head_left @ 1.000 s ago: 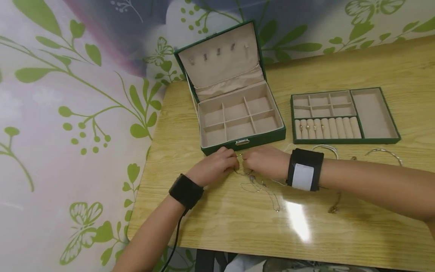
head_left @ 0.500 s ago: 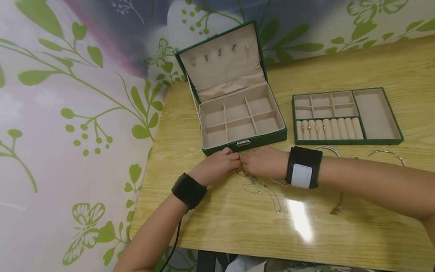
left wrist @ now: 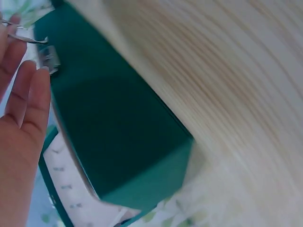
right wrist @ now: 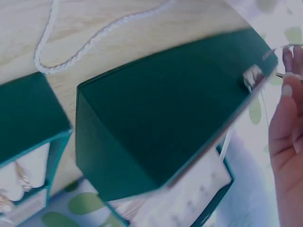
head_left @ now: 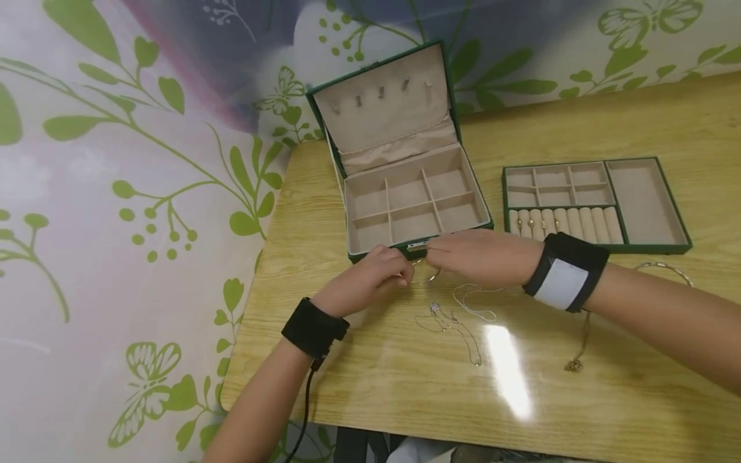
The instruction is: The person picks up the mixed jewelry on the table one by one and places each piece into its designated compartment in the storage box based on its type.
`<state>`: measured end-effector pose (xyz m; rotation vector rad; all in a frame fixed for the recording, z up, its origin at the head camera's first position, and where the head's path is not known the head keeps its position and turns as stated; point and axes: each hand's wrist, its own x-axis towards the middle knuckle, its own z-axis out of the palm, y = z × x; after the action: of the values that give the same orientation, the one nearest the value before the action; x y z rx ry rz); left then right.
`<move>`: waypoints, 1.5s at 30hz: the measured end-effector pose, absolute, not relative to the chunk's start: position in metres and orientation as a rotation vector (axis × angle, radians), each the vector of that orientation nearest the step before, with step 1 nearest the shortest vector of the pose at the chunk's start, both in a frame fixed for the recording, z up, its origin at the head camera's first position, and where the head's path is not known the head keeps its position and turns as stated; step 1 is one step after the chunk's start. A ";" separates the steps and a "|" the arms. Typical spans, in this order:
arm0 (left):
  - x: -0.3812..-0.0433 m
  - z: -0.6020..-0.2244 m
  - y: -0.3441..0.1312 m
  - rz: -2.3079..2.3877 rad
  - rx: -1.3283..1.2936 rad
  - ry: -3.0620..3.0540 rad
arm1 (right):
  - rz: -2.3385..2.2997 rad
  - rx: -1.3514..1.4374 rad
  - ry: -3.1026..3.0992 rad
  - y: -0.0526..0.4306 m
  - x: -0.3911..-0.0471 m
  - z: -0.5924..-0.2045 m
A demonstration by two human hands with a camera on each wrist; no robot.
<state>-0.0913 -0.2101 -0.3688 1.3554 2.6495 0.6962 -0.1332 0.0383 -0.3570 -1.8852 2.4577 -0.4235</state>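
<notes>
Both hands are at the front of an open green jewelry box (head_left: 399, 96), close to its metal clasp (head_left: 418, 245). My left hand (head_left: 376, 273) pinches one side of a thin silver bangle (head_left: 434, 276) with thumb and fingertips. From the other side my right hand (head_left: 480, 257) pinches it too, its fingers partly covering it. The left wrist view has a bright strip of the bangle (left wrist: 29, 40) beside the clasp; its two thin ends show in the right wrist view. Beige compartments (head_left: 388, 199) line the box.
Right of the box lies a green tray (head_left: 686, 245) with several gold rings (head_left: 531, 225) in its rolls. A silver chain necklace (head_left: 435, 310), a white cord necklace (head_left: 485, 316), a gold chain (head_left: 573, 365) and another bangle (head_left: 674, 265) lie on the table. A patterned wall stands left.
The hands were close together; now the right hand has shifted slightly up and right, and the bangle shows between them. More of the white cord necklace is uncovered. The view has shifted slightly.
</notes>
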 end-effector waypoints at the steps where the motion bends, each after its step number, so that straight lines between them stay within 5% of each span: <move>1: -0.092 -0.367 -0.209 0.762 1.322 2.645 | -0.507 -1.840 2.454 0.040 -0.134 -0.354; 20: -0.100 -0.322 -0.174 1.883 0.650 2.560 | -1.433 -1.318 2.666 0.046 -0.149 -0.303; 45: -0.133 -0.302 -0.184 2.234 0.302 2.543 | -1.655 -0.854 2.588 0.014 -0.182 -0.275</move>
<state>-0.1333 -0.1840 -0.3016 0.3022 2.5434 2.2340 -0.1819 0.0139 -0.2749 -0.8536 2.5876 -1.6553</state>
